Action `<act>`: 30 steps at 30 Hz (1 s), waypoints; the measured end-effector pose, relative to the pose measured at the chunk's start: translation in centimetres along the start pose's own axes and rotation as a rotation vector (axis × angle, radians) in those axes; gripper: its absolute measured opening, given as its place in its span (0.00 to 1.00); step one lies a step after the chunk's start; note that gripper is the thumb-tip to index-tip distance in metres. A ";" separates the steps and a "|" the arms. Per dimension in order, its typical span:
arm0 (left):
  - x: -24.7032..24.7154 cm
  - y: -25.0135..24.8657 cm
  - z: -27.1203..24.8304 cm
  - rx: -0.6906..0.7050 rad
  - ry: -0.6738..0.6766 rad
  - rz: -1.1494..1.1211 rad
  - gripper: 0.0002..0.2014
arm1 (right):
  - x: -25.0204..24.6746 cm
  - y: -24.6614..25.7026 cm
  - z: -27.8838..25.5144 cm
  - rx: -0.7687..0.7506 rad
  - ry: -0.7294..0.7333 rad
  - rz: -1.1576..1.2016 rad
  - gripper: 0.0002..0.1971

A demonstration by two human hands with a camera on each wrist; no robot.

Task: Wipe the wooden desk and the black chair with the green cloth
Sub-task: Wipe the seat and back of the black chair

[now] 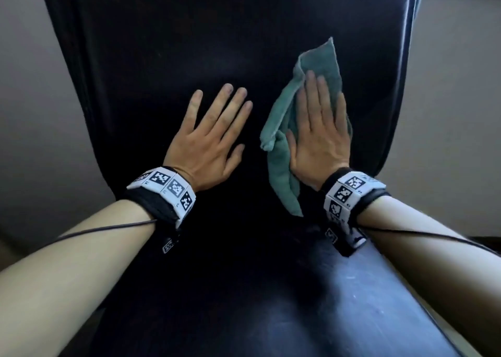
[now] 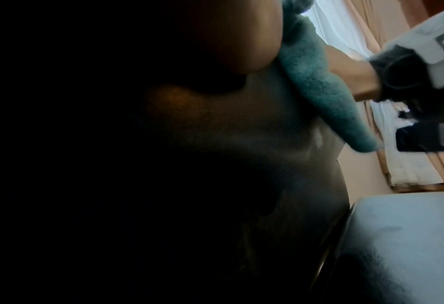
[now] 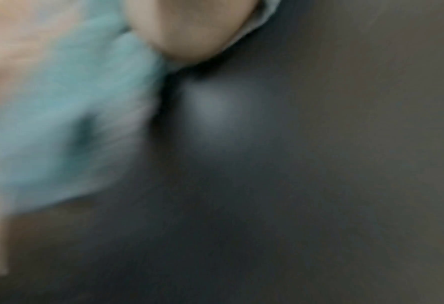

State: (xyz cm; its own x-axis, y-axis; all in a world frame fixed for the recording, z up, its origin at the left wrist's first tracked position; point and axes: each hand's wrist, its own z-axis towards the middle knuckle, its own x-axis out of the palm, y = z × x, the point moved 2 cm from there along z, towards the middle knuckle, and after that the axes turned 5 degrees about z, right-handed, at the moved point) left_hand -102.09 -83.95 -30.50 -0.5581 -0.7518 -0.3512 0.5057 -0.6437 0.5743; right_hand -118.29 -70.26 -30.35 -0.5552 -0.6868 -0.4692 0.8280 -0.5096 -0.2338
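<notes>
Head view: my right hand (image 1: 320,129) pressed flat on the green cloth (image 1: 282,129) (long axis vertical) at frame centre against the black chair (image 1: 189,44); left hand (image 1: 208,137) lay spread, empty, beside.

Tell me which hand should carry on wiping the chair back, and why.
The right hand. It already presses the green cloth flat against the black chair back with straight fingers. The left hand lies bare on the chair back beside it, with no cloth under it.
</notes>
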 end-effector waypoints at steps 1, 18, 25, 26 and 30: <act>0.1 -0.1 0.0 -0.004 0.002 0.012 0.32 | 0.8 1.2 -1.7 0.035 0.013 0.029 0.36; 0.1 -0.5 0.0 -0.021 0.008 -0.034 0.31 | 0.4 -4.7 -4.6 -0.710 0.404 -0.215 0.51; -0.5 -1.9 -0.1 -0.098 0.070 -0.071 0.32 | 1.7 -4.9 -7.7 -0.883 0.439 -0.448 0.40; -0.4 -1.9 -0.1 -0.102 0.069 -0.068 0.32 | 2.0 -5.4 -8.3 -0.981 0.469 -0.463 0.39; 0.2 -1.6 -0.2 -0.071 0.046 -0.054 0.32 | 2.2 -7.4 -8.0 -1.201 0.474 -0.443 0.28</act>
State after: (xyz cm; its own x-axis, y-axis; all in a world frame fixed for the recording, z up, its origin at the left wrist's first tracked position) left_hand -102.84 -83.06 -31.66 -0.5563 -0.7201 -0.4147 0.5216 -0.6911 0.5004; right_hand -125.02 -63.85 -36.51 -0.9108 -0.2191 -0.3498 0.2820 0.2886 -0.9150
